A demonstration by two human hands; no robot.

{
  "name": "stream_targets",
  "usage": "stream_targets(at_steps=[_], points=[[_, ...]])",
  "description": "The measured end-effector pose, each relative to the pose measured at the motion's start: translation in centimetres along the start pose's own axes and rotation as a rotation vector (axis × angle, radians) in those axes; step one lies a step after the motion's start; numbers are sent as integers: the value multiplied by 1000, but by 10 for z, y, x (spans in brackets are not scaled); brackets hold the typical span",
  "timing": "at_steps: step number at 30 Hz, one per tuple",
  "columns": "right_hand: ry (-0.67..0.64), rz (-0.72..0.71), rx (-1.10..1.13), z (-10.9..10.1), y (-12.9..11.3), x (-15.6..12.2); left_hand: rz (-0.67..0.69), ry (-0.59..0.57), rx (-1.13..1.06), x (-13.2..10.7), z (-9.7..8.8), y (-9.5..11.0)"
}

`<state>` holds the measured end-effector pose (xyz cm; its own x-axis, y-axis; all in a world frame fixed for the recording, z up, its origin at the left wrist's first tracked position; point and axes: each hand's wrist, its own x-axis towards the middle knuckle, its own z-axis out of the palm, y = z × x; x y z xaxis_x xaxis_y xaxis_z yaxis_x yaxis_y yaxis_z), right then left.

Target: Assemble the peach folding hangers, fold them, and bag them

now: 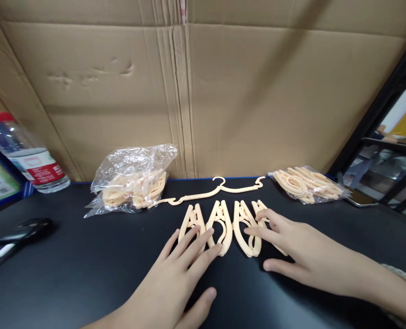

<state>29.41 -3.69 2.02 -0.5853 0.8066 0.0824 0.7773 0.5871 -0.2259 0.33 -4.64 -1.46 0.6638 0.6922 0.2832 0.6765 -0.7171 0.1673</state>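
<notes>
Several cream folding hangers lie folded in a row on the black table. My left hand (pixel 173 278) is spread palm down, its fingertips over the leftmost folded hanger (pixel 188 219) and at the lower part of the folded hanger beside it (pixel 228 226). To the right, my right hand (pixel 297 244) has its fingers apart. Its fingers reach over the rightmost folded hanger (pixel 255 208), partly hiding it, and one fingertip is at the neighbouring folded hanger (pixel 237 226). Neither hand grips anything. Behind the row lies an unfolded hanger (pixel 203 196) with its hook pointing away.
A clear plastic bag (pixel 134 160) of folded hangers sits at the back left, another bag of hangers (pixel 307 183) at the back right. A water bottle (pixel 34 160) and a black object (pixel 26 230) are on the left. Cardboard (pixel 257 91) walls off the back.
</notes>
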Motion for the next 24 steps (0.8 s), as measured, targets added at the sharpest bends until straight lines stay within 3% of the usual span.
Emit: stream_targets(at_steps=[7, 12, 19, 24], points=[[86, -78, -9, 10, 9, 11, -11, -69, -29, 5, -2, -8], [133, -95, -4, 16, 15, 15, -17, -2, -39, 7, 0, -12], [187, -113, 13, 18, 14, 16, -25, -17, -40, 7, -1, -13], [408, -83, 9, 10, 42, 23, -29, 23, -85, 7, 0, -15]])
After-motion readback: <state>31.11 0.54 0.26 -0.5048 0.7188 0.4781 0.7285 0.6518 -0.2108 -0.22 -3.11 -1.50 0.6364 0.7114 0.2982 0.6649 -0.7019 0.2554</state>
